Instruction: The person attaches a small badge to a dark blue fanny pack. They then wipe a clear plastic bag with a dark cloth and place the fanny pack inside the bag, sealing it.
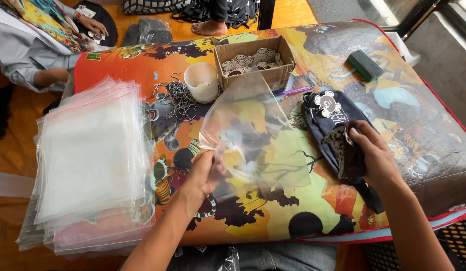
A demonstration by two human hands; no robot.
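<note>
I am pinching one clear plastic bag at its lower edge with my left hand, the grip closed tight on the film, and the bag is standing up off the bench, tilted away from me toward the cardboard box. My right hand is gripping the near end of a dark folded cloth piece, fingers curled over it and thumb tucked under, so that grip is closed on the fabric. The cloth is lying on the bench just right of the bag, with a pale round skull patch showing on its far end.

The bench is wearing a bright cartoon-printed cover in orange, yellow and black. To my left a thick stack of clear bags is lying flat, near my left forearm. Beyond it a tangle of thin dark strings is sitting beside a white cup, and the cup is touching the side of the open cardboard box, which is holding small pale patches. A purple pen is lying just right of the box. A green block is resting well apart, near the far right corner. At the far left another person's hand is working on a dark item.
</note>
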